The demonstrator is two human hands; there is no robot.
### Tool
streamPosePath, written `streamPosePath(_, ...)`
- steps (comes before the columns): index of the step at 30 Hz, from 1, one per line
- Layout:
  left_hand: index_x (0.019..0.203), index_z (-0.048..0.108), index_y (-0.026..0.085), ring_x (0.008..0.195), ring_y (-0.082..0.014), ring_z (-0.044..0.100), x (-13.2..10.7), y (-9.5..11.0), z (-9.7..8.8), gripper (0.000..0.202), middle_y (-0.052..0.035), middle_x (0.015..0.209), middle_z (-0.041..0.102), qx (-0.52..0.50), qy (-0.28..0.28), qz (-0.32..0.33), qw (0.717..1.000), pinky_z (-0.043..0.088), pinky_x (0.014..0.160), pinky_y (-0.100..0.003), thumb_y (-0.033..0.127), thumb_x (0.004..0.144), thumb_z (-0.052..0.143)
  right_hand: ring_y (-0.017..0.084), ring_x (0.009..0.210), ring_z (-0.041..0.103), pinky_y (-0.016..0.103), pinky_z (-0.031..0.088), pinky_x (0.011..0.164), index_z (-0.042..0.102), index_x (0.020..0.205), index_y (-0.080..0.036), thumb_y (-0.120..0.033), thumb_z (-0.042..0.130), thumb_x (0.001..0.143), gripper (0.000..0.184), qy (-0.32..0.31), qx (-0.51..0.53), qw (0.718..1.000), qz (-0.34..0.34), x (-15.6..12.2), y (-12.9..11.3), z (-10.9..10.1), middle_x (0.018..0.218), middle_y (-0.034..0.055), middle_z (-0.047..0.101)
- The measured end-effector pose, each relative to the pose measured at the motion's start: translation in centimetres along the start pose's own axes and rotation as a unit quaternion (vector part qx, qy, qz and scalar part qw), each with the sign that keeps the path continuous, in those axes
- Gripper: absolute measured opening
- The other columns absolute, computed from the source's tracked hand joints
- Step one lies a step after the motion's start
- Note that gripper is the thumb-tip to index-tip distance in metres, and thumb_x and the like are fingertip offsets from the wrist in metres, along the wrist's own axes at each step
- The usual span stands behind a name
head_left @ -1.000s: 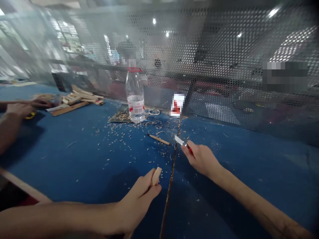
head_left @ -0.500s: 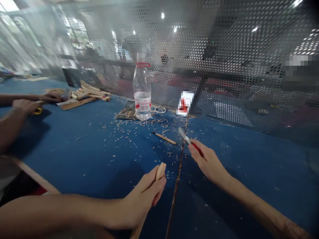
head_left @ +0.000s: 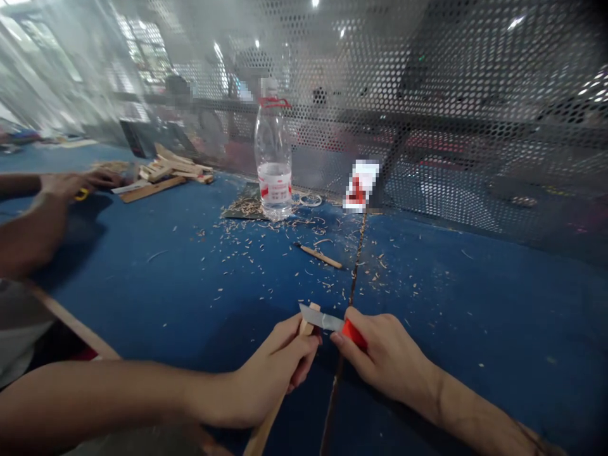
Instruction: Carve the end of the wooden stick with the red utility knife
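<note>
My left hand [head_left: 278,367] is closed around a wooden stick [head_left: 266,430], whose squared tip pokes out above the thumb. In my right hand [head_left: 389,351] is a knife [head_left: 327,322] with a red handle, gripped in closed fingers. Its blade lies across the stick near the tip; whether the edge bites into the wood I cannot tell. Beyond both hands, a thin wooden tool with a dark tip [head_left: 319,255] lies on the blue table [head_left: 180,304] among scattered wood shavings.
A water bottle [head_left: 275,183] stands beside a dark sheet [head_left: 240,206] heaped with shavings. Wood pieces [head_left: 173,168] are piled at the back left, near another person's hands [head_left: 66,190]. A perforated metal screen [head_left: 451,126] borders the table's far side, with a pixelated card [head_left: 361,183] before it.
My right hand has brought the knife down and left, so the blade now crosses the stick. My left hand keeps its hold on the stick. The other person's hands have shifted slightly.
</note>
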State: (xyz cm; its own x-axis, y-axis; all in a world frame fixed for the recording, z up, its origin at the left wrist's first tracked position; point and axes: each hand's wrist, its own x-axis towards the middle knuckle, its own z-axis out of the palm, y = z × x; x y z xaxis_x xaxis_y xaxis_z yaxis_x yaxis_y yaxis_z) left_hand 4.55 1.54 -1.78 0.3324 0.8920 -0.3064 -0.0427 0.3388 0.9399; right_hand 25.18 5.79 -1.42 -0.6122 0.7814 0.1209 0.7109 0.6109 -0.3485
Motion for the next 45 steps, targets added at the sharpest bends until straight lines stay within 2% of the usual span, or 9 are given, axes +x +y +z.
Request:
streamPosePath(8, 0.057, 0.043, 0.027, 0.044, -0.0121, 0.035, -0.5, 1.2, 0.7, 0.045, 0.0061, 0.042, 0.039, 0.089, 0.038, -0.033, 0.995, 0.030, 0.048, -0.028, 0.061, 0.081, 0.061, 0.014, 0.042, 0.049, 0.032, 0.022, 0.050, 0.050, 0.073, -0.026, -0.058, 0.023, 0.110, 0.056, 0.066, -0.091, 0.993, -0.034, -0.1, 0.0, 0.4, 0.051, -0.0029, 0.057)
streamPosePath(14, 0.048, 0.040, 0.027, 0.054, -0.0164, 0.045, -1.1, 1.9, 0.4, 0.051, 0.0008, 0.044, 0.041, 0.140, 0.053, -0.047, 0.988, 0.043, 0.062, -0.031, 0.055, 0.089, 0.053, 0.014, 0.042, 0.051, 0.032, 0.021, 0.050, 0.056, 0.075, -0.024, -0.060, 0.021, 0.110, 0.061, 0.101, -0.113, 0.986, -0.072, -0.2, 0.5, 0.8, 0.053, -0.0010, 0.060)
streamPosePath(19, 0.082, 0.056, 0.025, 0.049, -0.0145, 0.038, -2.5, -0.3, 0.0, 0.041, 0.0070, 0.050, 0.042, 0.123, 0.021, -0.075, 0.989, 0.034, 0.052, -0.028, 0.066, 0.085, 0.061, 0.015, 0.040, 0.048, 0.032, 0.020, 0.051, 0.051, 0.068, -0.026, -0.064, 0.019, 0.108, 0.064, 0.132, -0.138, 0.981, 0.034, 0.9, 4.2, 0.5, 0.048, -0.0005, 0.056)
streamPosePath(21, 0.089, 0.055, 0.027, 0.045, -0.0147, 0.035, -2.9, -1.5, 0.2, 0.050, 0.0085, 0.049, 0.040, 0.100, -0.039, -0.123, 0.987, 0.029, 0.047, -0.028, 0.076, 0.080, 0.058, 0.016, 0.042, 0.049, 0.031, 0.022, 0.053, 0.047, 0.066, -0.027, -0.064, 0.019, 0.107, 0.062, 0.149, -0.144, 0.975, 0.080, 1.2, 5.6, 0.1, 0.047, -0.0004, 0.054)
streamPosePath(23, 0.088, 0.051, 0.027, 0.045, -0.0140, 0.030, -2.8, -2.1, 0.4, 0.048, 0.0097, 0.046, 0.037, 0.083, 0.010, -0.124, 0.989, 0.027, 0.048, -0.029, 0.074, 0.080, 0.055, 0.017, 0.043, 0.049, 0.032, 0.024, 0.054, 0.044, 0.066, -0.028, -0.064, 0.021, 0.106, 0.059, 0.154, -0.131, 0.975, 0.087, 1.2, 6.0, -0.2, 0.047, -0.0011, 0.052)
streamPosePath(25, 0.086, 0.048, 0.027, 0.044, -0.0136, 0.029, -2.4, -1.8, 0.6, 0.046, 0.0107, 0.042, 0.036, 0.070, 0.037, -0.114, 0.990, 0.027, 0.049, -0.028, 0.071, 0.078, 0.057, 0.016, 0.042, 0.047, 0.032, 0.024, 0.054, 0.042, 0.067, -0.029, -0.063, 0.023, 0.106, 0.056, 0.146, -0.103, 0.982, 0.067, 1.0, 5.3, -0.2, 0.046, -0.0030, 0.050)
streamPosePath(30, 0.087, 0.045, 0.027, 0.041, -0.0115, 0.030, -0.9, 0.6, 0.1, 0.037, 0.0117, 0.044, 0.040, 0.037, -0.025, -0.046, 0.998, 0.030, 0.045, -0.025, 0.062, 0.086, 0.059, 0.013, 0.039, 0.041, 0.030, 0.024, 0.049, 0.037, 0.068, -0.029, -0.057, 0.032, 0.107, 0.049, 0.118, -0.022, 0.993, -0.017, 0.1, 1.9, 0.2, 0.046, -0.0072, 0.048)
streamPosePath(33, 0.093, 0.045, 0.027, 0.041, -0.0086, 0.035, 0.0, 1.2, -0.5, 0.031, 0.0126, 0.057, 0.046, 0.025, -0.008, 0.018, 0.999, 0.032, 0.040, -0.021, 0.048, 0.086, 0.067, 0.012, 0.037, 0.039, 0.029, 0.023, 0.046, 0.034, 0.069, -0.029, -0.052, 0.035, 0.108, 0.045, 0.139, -0.007, 0.989, -0.056, 0.0, 1.2, 0.4, 0.045, -0.0087, 0.048)
streamPosePath(45, 0.088, 0.046, 0.024, 0.042, -0.0087, 0.032, 0.5, 0.8, -0.6, 0.018, 0.0116, 0.049, 0.042, 0.086, -0.022, 0.010, 0.996, 0.029, 0.041, -0.021, 0.037, 0.094, 0.056, 0.015, 0.041, 0.050, 0.032, 0.024, 0.050, 0.038, 0.072, -0.030, -0.050, 0.039, 0.108, 0.041, 0.115, -0.053, 0.991, -0.044, -0.1, 1.5, 0.6, 0.050, -0.0047, 0.058)
